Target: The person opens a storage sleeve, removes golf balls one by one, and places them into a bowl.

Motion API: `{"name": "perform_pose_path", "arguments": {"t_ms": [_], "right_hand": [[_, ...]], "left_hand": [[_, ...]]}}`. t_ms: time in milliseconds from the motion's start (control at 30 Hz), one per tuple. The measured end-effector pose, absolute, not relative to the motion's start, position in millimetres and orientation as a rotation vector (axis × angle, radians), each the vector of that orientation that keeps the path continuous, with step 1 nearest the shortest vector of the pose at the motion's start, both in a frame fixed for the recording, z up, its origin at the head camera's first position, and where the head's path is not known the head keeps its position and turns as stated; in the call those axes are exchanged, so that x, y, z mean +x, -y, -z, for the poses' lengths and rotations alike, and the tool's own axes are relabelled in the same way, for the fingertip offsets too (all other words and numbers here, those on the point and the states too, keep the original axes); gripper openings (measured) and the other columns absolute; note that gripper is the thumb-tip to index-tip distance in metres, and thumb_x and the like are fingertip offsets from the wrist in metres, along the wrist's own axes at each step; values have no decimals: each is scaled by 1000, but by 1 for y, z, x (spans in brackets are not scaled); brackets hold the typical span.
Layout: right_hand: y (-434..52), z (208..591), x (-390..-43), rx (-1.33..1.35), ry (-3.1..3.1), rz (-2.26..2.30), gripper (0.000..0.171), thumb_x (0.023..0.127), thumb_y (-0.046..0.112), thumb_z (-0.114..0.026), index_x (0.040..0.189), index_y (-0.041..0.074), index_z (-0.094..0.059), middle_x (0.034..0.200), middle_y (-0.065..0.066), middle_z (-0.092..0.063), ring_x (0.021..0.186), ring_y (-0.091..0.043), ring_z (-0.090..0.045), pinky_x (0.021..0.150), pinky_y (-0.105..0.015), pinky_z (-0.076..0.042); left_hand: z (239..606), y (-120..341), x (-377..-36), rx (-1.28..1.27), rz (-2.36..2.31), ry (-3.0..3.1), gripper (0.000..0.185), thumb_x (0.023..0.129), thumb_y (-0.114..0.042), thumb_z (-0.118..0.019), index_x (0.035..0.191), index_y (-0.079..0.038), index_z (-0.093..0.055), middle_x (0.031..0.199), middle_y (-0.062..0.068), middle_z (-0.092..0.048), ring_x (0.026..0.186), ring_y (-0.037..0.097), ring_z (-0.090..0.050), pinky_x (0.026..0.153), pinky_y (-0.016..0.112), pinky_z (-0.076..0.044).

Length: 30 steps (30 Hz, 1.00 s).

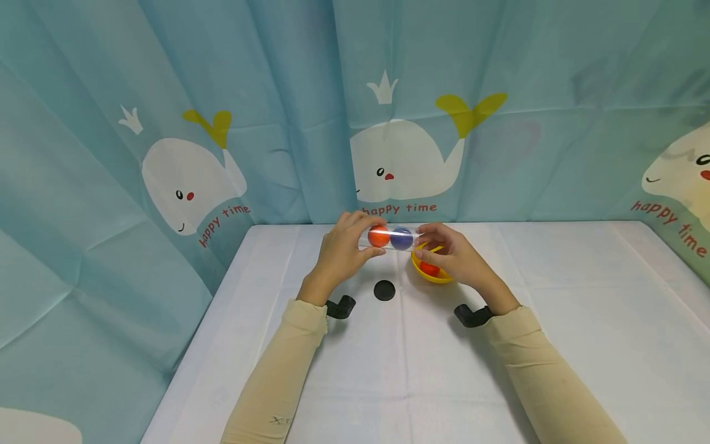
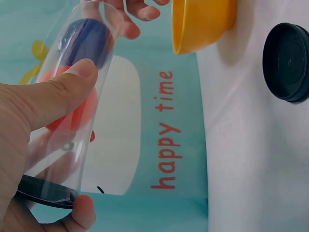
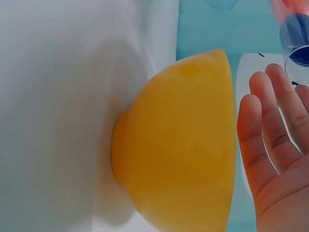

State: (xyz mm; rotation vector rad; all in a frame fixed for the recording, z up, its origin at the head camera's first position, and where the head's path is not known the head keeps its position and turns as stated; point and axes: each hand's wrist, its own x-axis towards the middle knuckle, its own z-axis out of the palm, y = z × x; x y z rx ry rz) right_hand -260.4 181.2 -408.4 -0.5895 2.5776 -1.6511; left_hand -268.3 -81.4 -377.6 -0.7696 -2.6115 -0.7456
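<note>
Above the white-covered table (image 1: 355, 376), the left hand (image 1: 342, 246) is gripping a transparent cylindrical tube (image 1: 390, 246) containing an orange ball (image 1: 379, 237) and a dark-blue ball (image 1: 402, 238).
Beside its open end, the right hand (image 1: 453, 254) is hovering, fingers loosely extended, grasping nothing; I cannot tell whether it is touching. Below, a round yellow bowl (image 3: 181, 150) is sitting near a round black cap (image 1: 384, 290).

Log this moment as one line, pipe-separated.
left hand: holds tube | tube: orange ball, blue ball inside | right hand: by tube's open end | cap: off, on table | bowl: something red inside
</note>
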Motion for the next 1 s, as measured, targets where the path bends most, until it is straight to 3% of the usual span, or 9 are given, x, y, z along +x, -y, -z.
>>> {"name": "perform_pose_path", "arguments": {"t_ms": [267,600,1000], "right_hand": [[-181,409,-261,-524,-2570,1630,48,98,19,-71,139,3,-53,126,-18,-65,111,-32,-62,85,-16,-55],[-182,405,-259,-491,-2613,1604,51,96,21,-73,140,3,-55,122,-18,-65,106,-31,-64,84,-16,-55],[-186,409,-262,-478,-2546,1660,45,96,19,-73,135,4,-56,121,-18,-65,105,-32,-64,84,-18,-57]], "left_hand": [[378,82,-269,-773,741,2609,53,82,-35,-86,130,-28,-65,126,-5,-64,115,20,-55,78,40,-57],[381,81,-271,-783,836,2619,52,83,-31,-86,130,-26,-65,131,-3,-64,118,22,-54,89,44,-57],[383,83,-272,-783,857,2627,52,83,-33,-85,131,-27,-65,132,-4,-63,118,22,-54,88,44,-56]]}}
